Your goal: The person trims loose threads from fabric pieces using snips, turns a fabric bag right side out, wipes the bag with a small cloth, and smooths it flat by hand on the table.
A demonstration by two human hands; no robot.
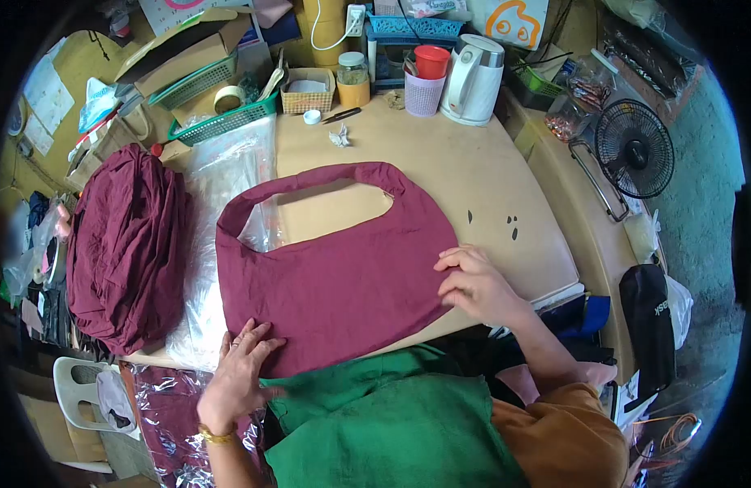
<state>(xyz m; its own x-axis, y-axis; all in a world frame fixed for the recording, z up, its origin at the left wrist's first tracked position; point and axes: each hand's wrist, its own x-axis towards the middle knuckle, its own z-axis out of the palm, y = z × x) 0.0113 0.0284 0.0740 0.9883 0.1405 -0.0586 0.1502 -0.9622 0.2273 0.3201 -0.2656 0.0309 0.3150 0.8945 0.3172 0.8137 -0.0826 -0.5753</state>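
A maroon cloth bag (343,281) lies flat on the tan table (505,195), its wide looped handle toward the back. My left hand (243,366) rests at the bag's lower left corner, fingers spread on the cloth. At the bag's right edge is my right hand (474,285), its fingers bent and apart, touching or just over the fabric. Clear plastic sheets (200,244) lie partly under the bag's left side. Farther left sits a bulky heap of the same maroon cloth (127,252).
Along the back stand a green basket (225,118), a lidded jar (352,81), a purple cup (424,93) and a white kettle (473,80). A black fan (633,149) is at the right. Crumpled paper (339,137) and a black pen (341,115) lie behind the bag.
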